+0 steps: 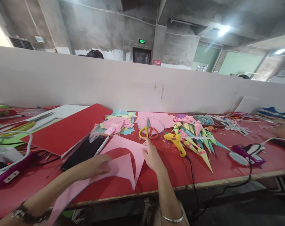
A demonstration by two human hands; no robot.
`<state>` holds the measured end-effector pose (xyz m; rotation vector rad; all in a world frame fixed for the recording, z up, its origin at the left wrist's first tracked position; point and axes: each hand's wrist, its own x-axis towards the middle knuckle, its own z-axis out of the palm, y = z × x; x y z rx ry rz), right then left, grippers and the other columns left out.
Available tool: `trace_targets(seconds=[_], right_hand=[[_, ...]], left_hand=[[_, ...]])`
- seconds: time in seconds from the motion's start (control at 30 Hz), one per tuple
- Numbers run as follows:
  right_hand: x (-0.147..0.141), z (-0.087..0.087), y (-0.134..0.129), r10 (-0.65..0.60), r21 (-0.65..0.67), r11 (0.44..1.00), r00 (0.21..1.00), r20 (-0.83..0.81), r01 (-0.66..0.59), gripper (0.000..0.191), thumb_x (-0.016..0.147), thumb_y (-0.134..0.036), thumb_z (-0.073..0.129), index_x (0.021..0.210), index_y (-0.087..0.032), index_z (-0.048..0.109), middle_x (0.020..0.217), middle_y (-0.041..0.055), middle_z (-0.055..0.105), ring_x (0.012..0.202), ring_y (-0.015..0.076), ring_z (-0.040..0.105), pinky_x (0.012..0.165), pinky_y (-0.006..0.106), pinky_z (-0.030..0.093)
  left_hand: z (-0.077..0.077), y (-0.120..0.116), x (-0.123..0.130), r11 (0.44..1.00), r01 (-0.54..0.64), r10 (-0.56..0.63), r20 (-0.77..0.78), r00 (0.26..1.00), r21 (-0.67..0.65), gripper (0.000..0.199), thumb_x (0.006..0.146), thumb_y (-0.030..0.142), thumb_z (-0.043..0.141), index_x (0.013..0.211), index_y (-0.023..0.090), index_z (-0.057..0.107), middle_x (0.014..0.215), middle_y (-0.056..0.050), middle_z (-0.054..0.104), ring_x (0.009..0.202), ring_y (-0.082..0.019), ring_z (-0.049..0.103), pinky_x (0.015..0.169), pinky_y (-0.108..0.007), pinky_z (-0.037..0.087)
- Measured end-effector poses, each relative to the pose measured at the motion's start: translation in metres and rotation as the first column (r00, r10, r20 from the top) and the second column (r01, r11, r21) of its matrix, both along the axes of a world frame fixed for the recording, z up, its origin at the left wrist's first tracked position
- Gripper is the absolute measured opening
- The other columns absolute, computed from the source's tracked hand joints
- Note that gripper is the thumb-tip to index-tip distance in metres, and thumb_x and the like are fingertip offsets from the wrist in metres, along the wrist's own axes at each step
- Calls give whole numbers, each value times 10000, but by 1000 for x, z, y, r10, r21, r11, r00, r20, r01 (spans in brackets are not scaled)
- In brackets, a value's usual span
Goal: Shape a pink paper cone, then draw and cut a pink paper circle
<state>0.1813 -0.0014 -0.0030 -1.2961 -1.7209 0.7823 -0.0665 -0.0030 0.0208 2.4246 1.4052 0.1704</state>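
Observation:
My left hand (pixel 101 164), slightly blurred, is closed on a curved pink paper offcut (pixel 120 168); its fingertips are partly hidden. One strip of that paper hangs over the table's front edge. A second pink paper piece (pixel 118 142), with a curved cut edge, lies behind it. My right hand (pixel 153 155) is open, index finger stretched to the handles of the scissors (pixel 153 133), which have one yellow and one orange-red loop. Under the scissors lies a pink sheet (pixel 166 120) with a round outline drawn on it.
A yellow glue gun (pixel 177 142) lies right of the scissors, beside several paper cones (pixel 205 153). Small paper pieces (pixel 118 122), a black phone (pixel 82 153) and a red board (pixel 71 131) lie to the left. Power strips (pixel 253 155) with cords stand at both sides. Another person's hand (pixel 282 133) is far right.

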Motion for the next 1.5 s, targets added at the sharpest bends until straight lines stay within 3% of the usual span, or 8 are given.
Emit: trace_targets(seconds=[0.23, 0.37, 0.5, 0.7, 0.77, 0.93, 1.2, 1.5], right_hand=[[-4, 8, -3, 331, 45, 943, 927, -177, -329, 319, 738, -57, 433, 987, -185, 586, 1022, 39, 624, 976, 163, 564, 858, 282, 417], [-6, 8, -3, 388, 21, 916, 874, -293, -400, 330, 718, -42, 432, 971, -178, 593, 959, 27, 631, 917, 150, 580, 794, 253, 437], [0, 12, -4, 255, 55, 967, 934, -249, -249, 287, 873, -231, 341, 970, -155, 600, 833, 39, 610, 803, 149, 575, 744, 269, 433], [-5, 18, -14, 260, 168, 942, 949, 180, -290, 381, 769, -388, 585, 1099, -200, 557, 1184, 87, 528, 1137, 231, 424, 1002, 413, 210], [-11, 17, -16, 306, 129, 924, 898, 318, -360, 284, 766, -328, 601, 1023, -207, 593, 1128, 74, 572, 1085, 229, 467, 1002, 442, 162], [-14, 18, -13, 405, 30, 896, 843, 355, -444, 180, 837, -202, 488, 725, -149, 618, 641, 0, 602, 599, 104, 479, 633, 219, 330], [-13, 22, -14, 349, 45, 915, 843, 409, -400, 190, 810, -263, 545, 686, -143, 626, 625, 11, 593, 569, 97, 429, 509, 205, 223], [-21, 22, -18, 440, 115, 882, 886, 145, -457, 337, 871, -318, 459, 610, -143, 580, 491, -54, 388, 484, 65, 301, 477, 193, 210]], left_hand=[[21, 5, 19, 956, 189, -196, 10, 980, 223, 280, 838, 392, 429, 779, 221, 642, 1253, -59, 489, 1175, -234, 390, 988, -357, 303], [33, 1, 39, 958, 228, -221, -58, 973, 175, 314, 856, 402, 389, 796, 196, 617, 867, -54, 632, 869, -187, 544, 796, -286, 400], [37, -3, 47, 979, 154, -137, -133, 982, 131, 332, 861, 373, 361, 674, 181, 555, 654, -20, 591, 603, -147, 516, 575, -246, 357], [41, -7, 54, 973, 228, -221, -133, 966, 43, 112, 784, 238, 452, 764, 202, 556, 672, -8, 590, 607, -149, 530, 534, -234, 319], [44, -10, 58, 979, 205, -202, -128, 971, 13, 96, 764, 215, 472, 829, 209, 544, 717, -10, 609, 644, -156, 547, 542, -230, 320], [53, -13, 56, 988, 141, -146, -92, 985, -61, 175, 825, 321, 423, 936, 219, 512, 775, 1, 613, 663, -141, 551, 567, -217, 342], [43, -11, 48, 969, 192, -153, -235, 960, 154, 348, 864, 287, 315, 648, 193, 571, 604, -8, 576, 547, -128, 480, 513, -244, 280], [42, 2, 48, 978, 168, -143, 193, 971, -124, 393, 820, 441, 346, 525, 185, 388, 509, 49, 304, 490, -90, 292, 463, -215, 237]])
